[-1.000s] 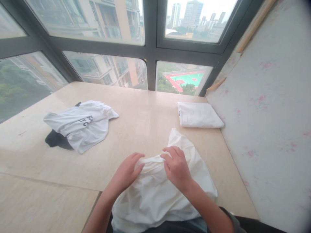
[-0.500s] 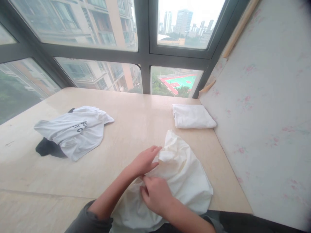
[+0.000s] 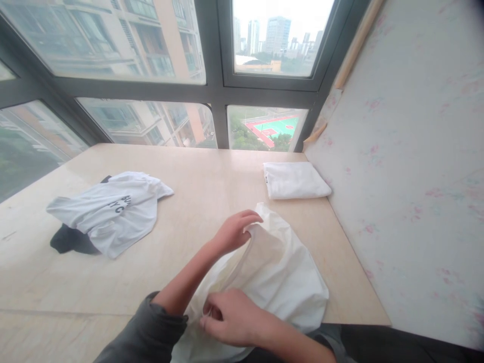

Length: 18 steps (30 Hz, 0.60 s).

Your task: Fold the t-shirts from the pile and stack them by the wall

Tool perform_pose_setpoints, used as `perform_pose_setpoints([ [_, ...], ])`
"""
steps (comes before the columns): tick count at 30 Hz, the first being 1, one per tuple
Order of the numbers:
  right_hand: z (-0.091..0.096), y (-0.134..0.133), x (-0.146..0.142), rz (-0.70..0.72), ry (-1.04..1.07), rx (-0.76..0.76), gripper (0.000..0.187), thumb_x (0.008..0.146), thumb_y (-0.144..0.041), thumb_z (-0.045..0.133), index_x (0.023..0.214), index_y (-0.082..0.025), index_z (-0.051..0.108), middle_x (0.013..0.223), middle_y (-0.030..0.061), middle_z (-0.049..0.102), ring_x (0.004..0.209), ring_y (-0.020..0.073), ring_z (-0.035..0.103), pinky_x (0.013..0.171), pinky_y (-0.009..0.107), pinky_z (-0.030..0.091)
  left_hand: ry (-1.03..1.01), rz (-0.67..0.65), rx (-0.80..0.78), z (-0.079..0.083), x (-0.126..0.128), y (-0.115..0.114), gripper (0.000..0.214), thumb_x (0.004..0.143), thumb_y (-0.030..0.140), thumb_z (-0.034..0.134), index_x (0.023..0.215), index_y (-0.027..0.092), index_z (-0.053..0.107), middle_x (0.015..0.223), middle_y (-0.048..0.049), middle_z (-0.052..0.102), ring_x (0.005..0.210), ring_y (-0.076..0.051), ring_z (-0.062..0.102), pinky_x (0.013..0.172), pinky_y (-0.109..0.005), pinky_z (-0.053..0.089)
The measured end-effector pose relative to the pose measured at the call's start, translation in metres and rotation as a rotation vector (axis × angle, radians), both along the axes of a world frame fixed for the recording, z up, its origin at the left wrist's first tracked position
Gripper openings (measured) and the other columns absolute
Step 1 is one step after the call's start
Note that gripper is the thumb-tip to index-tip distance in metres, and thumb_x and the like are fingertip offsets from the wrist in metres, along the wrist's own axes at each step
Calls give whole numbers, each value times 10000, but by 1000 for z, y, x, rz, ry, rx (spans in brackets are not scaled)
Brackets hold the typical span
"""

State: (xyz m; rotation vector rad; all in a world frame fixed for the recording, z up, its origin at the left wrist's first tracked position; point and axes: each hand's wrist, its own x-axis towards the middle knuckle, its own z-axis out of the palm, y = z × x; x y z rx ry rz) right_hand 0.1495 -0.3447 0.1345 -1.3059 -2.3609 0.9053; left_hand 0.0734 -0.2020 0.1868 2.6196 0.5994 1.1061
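Observation:
A cream-white cloth, perhaps a garment, lies crumpled at the table's front edge and hangs toward my body. My left hand is at its far side, thumb and fingers closed on the fabric's edge and lifting it a little. Closer to me, my right hand pinches the same edge, with fingertips curled toward the thumb. Between the two hands the edge is drawn out in a slanting line, and a fold opens beneath it. The cloth's exact kind cannot be made out.
On the left lies a loose white T-shirt with dark letters, over a black piece of clothing. A folded white cloth rests at the back right by the patterned wall. Windows stand behind the wooden table.
My hands have moved apart along the cloth's edge: the left went up and away, the right down toward me. The edge between them is now stretched and raised. The view shifted slightly.

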Motion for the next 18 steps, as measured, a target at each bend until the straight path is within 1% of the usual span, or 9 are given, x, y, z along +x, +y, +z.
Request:
perform_pose_setpoints([
  [2, 6, -10, 10, 89, -71, -8, 347, 879, -541, 563, 922, -226, 701, 781, 2, 705, 662, 141, 587, 548, 221, 321, -69, 77, -2, 10, -19, 9, 563, 670, -35, 415, 1089, 225, 687, 1166, -46, 695, 1067, -183, 651, 913, -328, 514],
  [4, 17, -16, 26, 96, -147, 23, 417, 852, -619, 584, 835, -217, 694, 726, -1, 679, 621, 133, 543, 536, 233, 281, -149, 167, 7, 21, -44, 17, 575, 644, -23, 392, 1068, 212, 702, 1151, -50, 710, 1088, -185, 651, 951, -338, 503],
  [7, 46, -15, 63, -83, -173, 191, 441, 846, -608, 618, 696, -194, 620, 668, -6, 627, 606, 123, 494, 556, 248, 266, -295, 301, 16, 37, -86, 21, 530, 646, 20, 382, 1005, 200, 728, 1118, -50, 734, 1089, -189, 661, 998, -357, 489],
  [10, 84, -9, 105, -268, -60, 449, 399, 906, -476, 593, 643, -183, 525, 654, -14, 575, 626, 117, 482, 598, 246, 315, -401, 366, -3, 54, -125, 6, 420, 673, 56, 411, 887, 203, 742, 1037, -43, 758, 1082, -199, 668, 1019, -369, 481],
  [12, 109, -6, 129, -331, 38, 579, 344, 920, -403, 579, 660, -188, 509, 654, -19, 558, 630, 116, 493, 616, 242, 356, -366, 326, -71, 68, -148, -12, 301, 739, 110, 475, 828, 212, 744, 973, -46, 766, 1050, -214, 681, 1015, -379, 484],
  [13, 120, -5, 138, -354, 83, 629, 317, 917, -380, 582, 673, -192, 512, 657, -19, 558, 632, 117, 503, 622, 241, 375, -297, 284, -125, 75, -157, -23, 241, 779, 167, 516, 815, 219, 749, 951, -49, 768, 1030, -225, 689, 1011, -388, 487],
  [15, 139, -2, 150, -393, 154, 699, 259, 906, -362, 603, 716, -200, 534, 680, -16, 575, 652, 124, 531, 639, 241, 413, -115, 209, -245, 89, -173, -43, 196, 823, 321, 587, 843, 239, 764, 1002, -62, 767, 1026, -251, 693, 968, -392, 515],
  [17, 152, 3, 154, -409, 222, 713, 178, 905, -368, 613, 830, -209, 579, 736, -10, 609, 693, 133, 567, 664, 241, 449, 2, 187, -316, 97, -181, -58, 260, 817, 447, 620, 902, 253, 770, 1053, -76, 759, 992, -267, 699, 849, -366, 562],
  [18, 156, 7, 154, -407, 264, 699, 163, 910, -379, 609, 918, -216, 597, 773, -5, 628, 710, 136, 582, 667, 241, 462, 21, 188, -331, 99, -182, -62, 292, 811, 488, 622, 898, 250, 768, 1002, -81, 762, 906, -257, 709, 742, -332, 573],
])
